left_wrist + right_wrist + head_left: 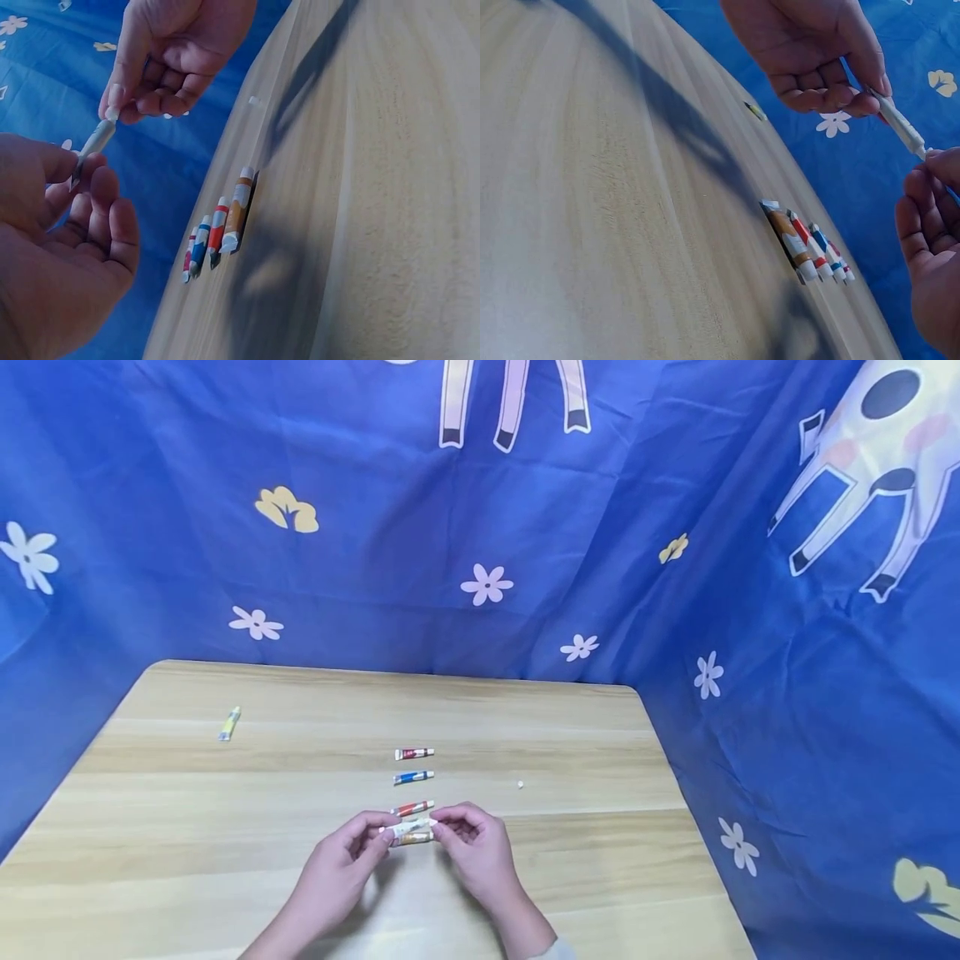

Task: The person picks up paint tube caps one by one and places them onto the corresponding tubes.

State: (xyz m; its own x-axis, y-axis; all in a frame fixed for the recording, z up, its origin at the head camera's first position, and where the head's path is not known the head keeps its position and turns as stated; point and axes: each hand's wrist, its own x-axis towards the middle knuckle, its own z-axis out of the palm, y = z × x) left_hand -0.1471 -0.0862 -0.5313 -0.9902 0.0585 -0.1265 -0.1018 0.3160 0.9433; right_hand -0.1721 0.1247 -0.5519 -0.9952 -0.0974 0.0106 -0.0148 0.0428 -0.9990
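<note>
A white paint tube [96, 141] is held up over the table between both hands. My left hand [341, 864] pinches its flat tail end between thumb and forefinger. At the nozzle end, my right hand [480, 852] pinches a small white cap [112, 114] between thumb and fingertips. Under the hands in the head view lies an ochre paint tube [791, 238]. Beyond it, lined up in a column, lie an orange-red tube [412, 808], a blue tube [414, 777] and a dark red tube [415, 753], their caps toward the right.
A yellow-green paint tube [229, 724] lies apart at the table's far left. To the right of the column sits a small white piece [521, 785], like a loose cap. Blue patterned cloth [375, 568] hangs behind and beside the wooden table [187, 827].
</note>
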